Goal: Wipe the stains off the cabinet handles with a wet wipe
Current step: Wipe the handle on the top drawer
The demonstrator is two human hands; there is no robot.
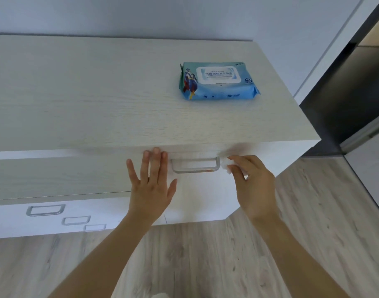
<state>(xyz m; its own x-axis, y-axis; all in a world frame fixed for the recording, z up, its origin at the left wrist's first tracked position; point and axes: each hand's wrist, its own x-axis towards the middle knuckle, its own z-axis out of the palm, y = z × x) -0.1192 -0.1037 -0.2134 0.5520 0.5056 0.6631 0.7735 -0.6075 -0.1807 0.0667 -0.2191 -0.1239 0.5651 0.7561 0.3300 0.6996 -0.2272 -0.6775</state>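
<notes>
Head view: wet wipe [225, 167] in right grip [252, 181], touching handle's [195, 166] rt end.

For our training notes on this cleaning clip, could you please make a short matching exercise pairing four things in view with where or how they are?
Column A
1. left hand
2. right hand
3. wet wipe pack
4. top drawer handle

Column B
a. lying on the cabinet top, lid closed
b. open, flat against the drawer front
c. between the two hands
d. pinching a white wet wipe beside the handle's right end

Pairs: 1-b, 2-d, 3-a, 4-c
</notes>
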